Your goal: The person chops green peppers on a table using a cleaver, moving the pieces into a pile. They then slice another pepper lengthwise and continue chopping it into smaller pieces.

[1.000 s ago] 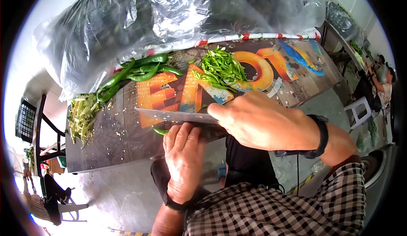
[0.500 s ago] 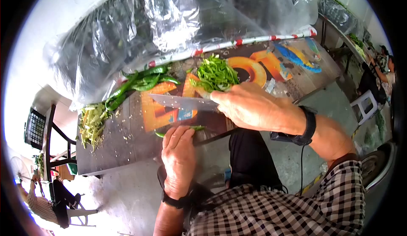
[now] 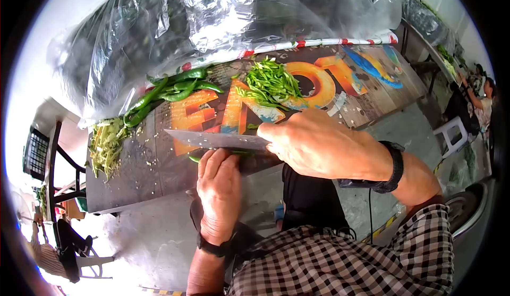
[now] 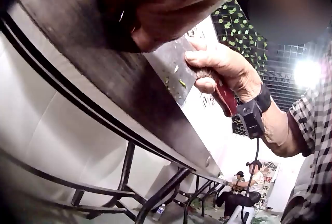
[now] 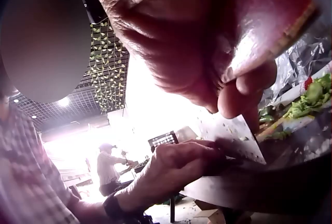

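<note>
My right hand (image 3: 324, 147) grips a broad-bladed kitchen knife (image 3: 215, 139) by its handle (image 4: 225, 99), which shows red in the left wrist view. Small green bits cling to the blade, which points left and overlaps the left fingertips in the head view. At the table's near edge, my left hand (image 3: 219, 189) holds down a green chili pepper (image 3: 195, 159) with bent fingers; much of the pepper is hidden under hand and blade. Beyond the knife lies a heap of cut green pepper strips (image 3: 271, 81). Several whole green peppers (image 3: 178, 91) lie at the back left.
Pale green scraps (image 3: 106, 147) are piled at the left end of the printed table (image 3: 143, 171), with seeds scattered nearby. Clear plastic sheeting (image 3: 218, 19) covers the back edge. A white stool (image 3: 451, 136) and a seated person (image 3: 483, 99) are at the far right.
The knife lifted away from the left hand, toward the cut strips, half a second ago, and has now come back down beside the left fingertips. The left hand stays on the pepper.
</note>
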A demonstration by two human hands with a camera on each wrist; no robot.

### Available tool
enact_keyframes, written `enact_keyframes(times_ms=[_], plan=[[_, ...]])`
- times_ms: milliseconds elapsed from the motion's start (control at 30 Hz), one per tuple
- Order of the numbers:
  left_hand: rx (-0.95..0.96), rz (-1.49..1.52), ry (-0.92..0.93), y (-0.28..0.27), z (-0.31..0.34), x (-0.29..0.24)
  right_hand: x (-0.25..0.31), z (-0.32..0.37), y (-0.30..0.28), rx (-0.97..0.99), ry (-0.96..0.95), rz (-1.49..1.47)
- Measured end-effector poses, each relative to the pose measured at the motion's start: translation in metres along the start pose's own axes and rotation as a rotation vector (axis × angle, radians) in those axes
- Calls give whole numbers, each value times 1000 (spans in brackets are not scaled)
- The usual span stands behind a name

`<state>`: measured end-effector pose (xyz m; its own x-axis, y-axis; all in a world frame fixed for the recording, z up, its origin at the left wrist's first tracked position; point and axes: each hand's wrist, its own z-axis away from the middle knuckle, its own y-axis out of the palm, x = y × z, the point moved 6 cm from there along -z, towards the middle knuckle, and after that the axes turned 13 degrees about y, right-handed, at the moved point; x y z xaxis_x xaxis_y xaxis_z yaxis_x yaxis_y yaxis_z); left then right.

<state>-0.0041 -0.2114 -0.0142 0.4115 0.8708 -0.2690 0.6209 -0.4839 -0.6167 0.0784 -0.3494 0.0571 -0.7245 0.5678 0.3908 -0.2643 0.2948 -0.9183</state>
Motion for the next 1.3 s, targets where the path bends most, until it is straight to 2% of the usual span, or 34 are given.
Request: enact_keyframes(times_ms=[267, 367, 500, 600, 633, 833, 900, 1033, 1133, 1300], plan=[[27, -13, -4, 2, 3, 3, 7, -7, 2, 27, -21, 53], [25, 17, -19, 3, 0, 3, 16, -20, 3, -32, -161, 4], [25, 20, -23, 1, -4, 1, 13, -28, 9, 20, -60, 79], [57, 25, -19, -2, -3, 2, 21, -18, 14, -97, -175, 201], [67, 30, -15, -2, -1, 2, 21, -16, 16, -81, -171, 247], [89, 5, -1, -1, -2, -1, 14, -22, 15, -151, -220, 79], [95, -18, 13, -1, -4, -1, 16, -23, 15, -163, -228, 137], [75, -30, 37, -2, -3, -2, 8, -11, 11, -108, -154, 119], [48, 14, 9, -1, -5, -5, -15, 0, -3, -39, 27, 111], [50, 28, 23, -6, -5, -1, -24, -6, -5, -104, 16, 77]])
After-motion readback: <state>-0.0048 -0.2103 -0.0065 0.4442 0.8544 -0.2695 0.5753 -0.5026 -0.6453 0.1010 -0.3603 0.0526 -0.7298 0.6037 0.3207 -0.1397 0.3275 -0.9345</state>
